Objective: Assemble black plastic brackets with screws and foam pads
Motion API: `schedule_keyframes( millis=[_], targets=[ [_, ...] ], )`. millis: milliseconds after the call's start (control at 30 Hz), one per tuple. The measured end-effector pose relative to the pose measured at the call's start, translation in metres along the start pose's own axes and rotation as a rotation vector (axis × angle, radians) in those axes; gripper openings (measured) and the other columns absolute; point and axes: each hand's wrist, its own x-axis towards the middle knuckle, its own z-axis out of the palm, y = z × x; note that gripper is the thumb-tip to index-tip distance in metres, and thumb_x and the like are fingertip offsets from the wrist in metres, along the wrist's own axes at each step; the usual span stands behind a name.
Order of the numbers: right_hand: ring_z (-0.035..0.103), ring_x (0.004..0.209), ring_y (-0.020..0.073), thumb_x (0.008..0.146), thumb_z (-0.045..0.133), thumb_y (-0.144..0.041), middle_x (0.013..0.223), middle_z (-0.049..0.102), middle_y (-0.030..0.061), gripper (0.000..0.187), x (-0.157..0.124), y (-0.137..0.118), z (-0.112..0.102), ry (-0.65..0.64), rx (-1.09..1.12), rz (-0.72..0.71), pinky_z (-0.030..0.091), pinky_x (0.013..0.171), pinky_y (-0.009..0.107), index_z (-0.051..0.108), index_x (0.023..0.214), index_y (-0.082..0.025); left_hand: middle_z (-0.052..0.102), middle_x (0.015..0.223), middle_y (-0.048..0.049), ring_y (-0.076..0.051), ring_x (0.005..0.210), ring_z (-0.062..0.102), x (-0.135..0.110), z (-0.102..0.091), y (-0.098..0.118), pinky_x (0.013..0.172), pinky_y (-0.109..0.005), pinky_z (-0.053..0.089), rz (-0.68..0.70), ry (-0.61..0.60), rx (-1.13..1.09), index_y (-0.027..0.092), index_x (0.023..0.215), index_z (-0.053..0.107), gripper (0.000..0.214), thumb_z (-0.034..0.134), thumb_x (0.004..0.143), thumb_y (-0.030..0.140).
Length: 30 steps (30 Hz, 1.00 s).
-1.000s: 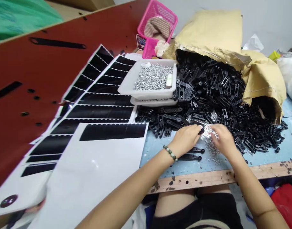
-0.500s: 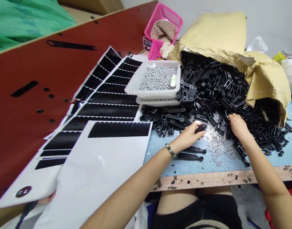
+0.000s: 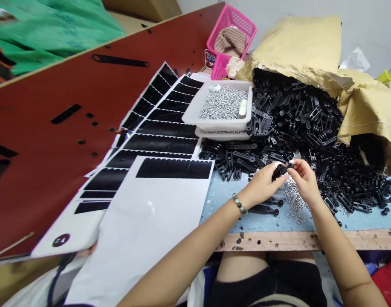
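My left hand (image 3: 263, 184), with a bead bracelet at the wrist, is closed around a small black plastic part (image 3: 279, 171). My right hand (image 3: 303, 179) pinches at the end of that same part, fingers together; what they hold is too small to make out. Both hands hover over a scatter of small silver screws (image 3: 294, 200) on the blue tabletop. Two finished-looking black parts (image 3: 265, 205) lie just under my left hand. A big heap of black plastic parts (image 3: 304, 123) spills from a tan sack (image 3: 310, 51) behind.
A white tray of screws (image 3: 225, 104) sits stacked on another tray at the left of the heap. White sheets with black strips (image 3: 157, 170) fan out to the left against a red board (image 3: 54, 128). Pink baskets (image 3: 230, 34) stand at the back. The wooden table edge (image 3: 297, 241) runs in front.
My right hand reached into the black heap half a second ago and has come back to meet my left hand at the black part. The view has shifted slightly left.
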Motion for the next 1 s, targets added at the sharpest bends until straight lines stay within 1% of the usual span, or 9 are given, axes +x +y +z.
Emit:
schedule_keyframes(
  millis=[133, 233, 333, 433, 533, 667, 767, 833, 1000],
  targets=[
    [0.056, 0.073, 0.0150, 0.085, 0.057, -0.038, 0.080, 0.057, 0.0006, 0.021, -0.006, 0.000, 0.002, 0.043, 0.010, -0.025, 0.049, 0.067, 0.028, 0.052, 0.099, -0.022, 0.064, 0.084, -0.0034, -0.018, 0.078, 0.060, -0.003, -0.004, 0.001, 0.072, -0.029, 0.045, 0.031, 0.002, 0.103, 0.018, 0.089, 0.057, 0.020, 0.047, 0.092, 0.034],
    [0.058, 0.076, 0.0158, 0.089, 0.051, -0.035, 0.085, 0.059, 0.0021, 0.022, -0.014, 0.006, -0.002, 0.006, -0.097, -0.029, 0.050, 0.070, 0.030, 0.050, 0.107, -0.022, 0.063, 0.075, -0.0019, -0.016, 0.071, 0.059, -0.004, -0.011, -0.001, 0.066, -0.026, 0.041, 0.017, -0.039, 0.179, 0.018, 0.081, 0.058, 0.022, 0.047, 0.091, 0.034],
    [0.057, 0.088, 0.0200, 0.091, 0.050, -0.029, 0.097, 0.061, 0.0061, 0.024, -0.023, 0.017, -0.006, -0.115, -0.430, -0.114, 0.048, 0.079, 0.036, 0.052, 0.113, -0.023, 0.062, 0.070, -0.0004, -0.016, 0.066, 0.058, -0.004, -0.022, -0.007, 0.064, -0.026, 0.041, -0.100, -0.051, 0.204, 0.018, 0.082, 0.059, 0.023, 0.048, 0.089, 0.037],
    [0.053, 0.092, 0.0243, 0.089, 0.054, -0.022, 0.095, 0.061, 0.0081, 0.013, -0.028, 0.026, -0.003, -0.262, -0.826, -0.193, 0.045, 0.079, 0.039, 0.062, 0.098, -0.022, 0.064, 0.075, 0.0005, -0.018, 0.070, 0.059, -0.005, -0.028, -0.017, 0.066, -0.027, 0.044, -0.218, -0.085, 0.158, 0.019, 0.094, 0.059, 0.020, 0.047, 0.088, 0.034],
    [0.051, 0.086, 0.0248, 0.089, 0.056, -0.024, 0.086, 0.060, 0.0082, 0.009, -0.029, 0.029, 0.002, -0.289, -1.015, -0.188, 0.043, 0.074, 0.037, 0.063, 0.083, -0.022, 0.066, 0.088, -0.0009, -0.019, 0.082, 0.061, -0.008, -0.024, -0.025, 0.075, -0.028, 0.046, -0.168, -0.165, 0.115, 0.019, 0.096, 0.058, 0.018, 0.044, 0.089, 0.028],
    [0.052, 0.090, 0.0247, 0.089, 0.056, -0.033, 0.093, 0.060, 0.0085, 0.014, -0.034, 0.031, -0.007, -0.191, -0.937, -0.194, 0.044, 0.078, 0.038, 0.061, 0.094, -0.021, 0.064, 0.099, -0.0042, -0.020, 0.095, 0.058, -0.009, -0.008, -0.030, 0.086, -0.032, 0.045, 0.032, -0.158, 0.232, 0.019, 0.098, 0.061, 0.015, 0.049, 0.090, 0.024],
    [0.054, 0.096, 0.0235, 0.092, 0.051, -0.028, 0.104, 0.062, 0.0089, 0.021, -0.041, 0.034, -0.015, -0.167, -0.820, -0.231, 0.044, 0.084, 0.039, 0.060, 0.110, -0.021, 0.062, 0.093, -0.0056, -0.021, 0.092, 0.055, -0.008, 0.005, -0.033, 0.083, -0.034, 0.044, 0.103, -0.215, 0.448, 0.017, 0.087, 0.064, 0.012, 0.055, 0.089, 0.023],
    [0.055, 0.096, 0.0226, 0.093, 0.049, -0.024, 0.102, 0.064, 0.0079, 0.021, -0.046, 0.037, -0.015, -0.199, -0.814, -0.257, 0.044, 0.084, 0.038, 0.063, 0.108, -0.022, 0.061, 0.093, -0.0068, -0.022, 0.091, 0.053, -0.010, 0.009, -0.035, 0.081, -0.035, 0.043, 0.133, -0.254, 0.536, 0.017, 0.084, 0.066, 0.015, 0.053, 0.090, 0.023],
    [0.058, 0.087, 0.0205, 0.093, 0.048, -0.020, 0.094, 0.066, 0.0074, 0.022, -0.049, 0.041, -0.006, -0.223, -0.826, -0.303, 0.046, 0.078, 0.036, 0.068, 0.101, -0.022, 0.059, 0.103, -0.0073, -0.021, 0.095, 0.051, -0.020, 0.002, -0.038, 0.084, -0.035, 0.041, 0.186, -0.308, 0.558, 0.020, 0.110, 0.063, 0.025, 0.044, 0.093, 0.019]
  ],
)
